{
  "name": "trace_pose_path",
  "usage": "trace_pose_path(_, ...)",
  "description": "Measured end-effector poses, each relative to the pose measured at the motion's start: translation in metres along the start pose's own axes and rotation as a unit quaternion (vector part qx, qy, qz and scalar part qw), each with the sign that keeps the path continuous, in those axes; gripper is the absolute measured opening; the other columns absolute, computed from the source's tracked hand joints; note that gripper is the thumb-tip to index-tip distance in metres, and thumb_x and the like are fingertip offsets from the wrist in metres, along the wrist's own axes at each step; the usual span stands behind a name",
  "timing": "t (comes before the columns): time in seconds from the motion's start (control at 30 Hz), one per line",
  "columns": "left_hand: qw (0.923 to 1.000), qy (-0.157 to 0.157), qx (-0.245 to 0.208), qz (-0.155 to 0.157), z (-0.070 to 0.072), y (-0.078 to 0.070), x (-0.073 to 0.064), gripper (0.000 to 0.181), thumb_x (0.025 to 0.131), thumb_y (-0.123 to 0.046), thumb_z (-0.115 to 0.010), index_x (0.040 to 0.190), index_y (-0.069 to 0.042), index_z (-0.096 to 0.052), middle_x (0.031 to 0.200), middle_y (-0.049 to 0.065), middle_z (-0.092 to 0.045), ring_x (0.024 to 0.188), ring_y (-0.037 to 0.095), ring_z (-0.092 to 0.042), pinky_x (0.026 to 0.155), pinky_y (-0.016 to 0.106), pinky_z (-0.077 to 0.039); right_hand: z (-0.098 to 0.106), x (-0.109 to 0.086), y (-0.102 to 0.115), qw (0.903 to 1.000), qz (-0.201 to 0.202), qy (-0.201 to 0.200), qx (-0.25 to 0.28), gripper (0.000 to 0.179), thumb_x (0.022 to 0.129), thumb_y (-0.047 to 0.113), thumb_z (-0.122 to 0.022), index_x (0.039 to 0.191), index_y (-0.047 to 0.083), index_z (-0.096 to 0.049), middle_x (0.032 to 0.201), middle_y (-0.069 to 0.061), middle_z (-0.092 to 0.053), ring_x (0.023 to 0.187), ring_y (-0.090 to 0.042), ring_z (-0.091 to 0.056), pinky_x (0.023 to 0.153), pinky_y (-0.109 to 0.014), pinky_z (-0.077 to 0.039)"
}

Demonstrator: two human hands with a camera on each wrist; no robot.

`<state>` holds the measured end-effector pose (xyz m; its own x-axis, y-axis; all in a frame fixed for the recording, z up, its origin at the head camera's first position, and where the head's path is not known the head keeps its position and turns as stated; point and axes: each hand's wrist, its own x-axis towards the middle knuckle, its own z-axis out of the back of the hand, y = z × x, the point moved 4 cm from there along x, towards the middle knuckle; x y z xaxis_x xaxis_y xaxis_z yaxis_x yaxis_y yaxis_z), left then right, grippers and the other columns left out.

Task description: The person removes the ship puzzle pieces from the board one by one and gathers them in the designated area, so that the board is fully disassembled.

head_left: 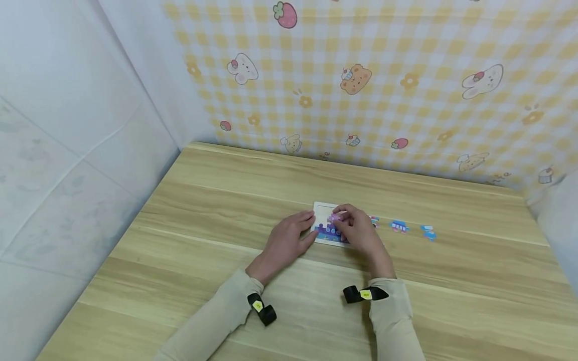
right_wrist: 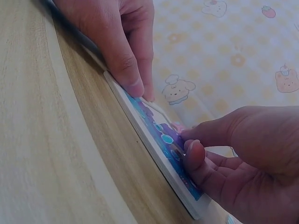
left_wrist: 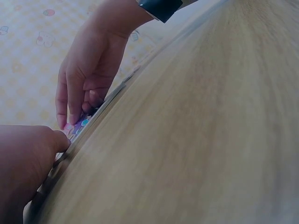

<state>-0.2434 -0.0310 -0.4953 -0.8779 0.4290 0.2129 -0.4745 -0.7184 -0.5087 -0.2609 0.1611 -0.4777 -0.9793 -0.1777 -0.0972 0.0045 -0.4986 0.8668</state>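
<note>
A white-framed jigsaw puzzle board [head_left: 320, 206] lies flat on the table, its lower part filled with a purple and blue picture. My left hand [head_left: 289, 239] rests at the board's left edge, with the fingers fairly straight. In the right wrist view, the left thumb [right_wrist: 135, 87] presses on the board's corner. Over the board, my right hand [head_left: 358, 230] pinches a pink puzzle piece [head_left: 333, 217] between thumb and fingertips, just above the purple part. The right fingers hide most of that piece in the right wrist view. The right hand also covers the board's right side.
Right of the board lie loose puzzle pieces: a blue one [head_left: 399, 226], a blue and white pair [head_left: 429, 232], and one partly hidden behind the right hand [head_left: 375, 221]. Behind the wooden table [head_left: 226, 200] hangs a yellow checked cloth [head_left: 384, 110]. A white wall stands at left.
</note>
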Motion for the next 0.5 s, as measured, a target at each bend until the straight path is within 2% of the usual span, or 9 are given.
trace_pose_path(0.5, 1.0000, -0.001, 0.000, -0.002, 0.0021, -0.0015, -0.0002, 0.047, 0.104, -0.034, -0.064, 0.138, -0.003, -0.064, 0.149, 0.006, -0.058, 0.140, 0.022, -0.052, 0.119, 0.036, -0.040, 0.0020, 0.0000, -0.0018, 0.9998, -0.010, -0.002, 0.017, 0.023, 0.105, 0.009, -0.061, 0.126, 0.002, -0.064, 0.097, -0.016, -0.065, 0.063, -0.019, -0.058, 0.056, -0.024, -0.054)
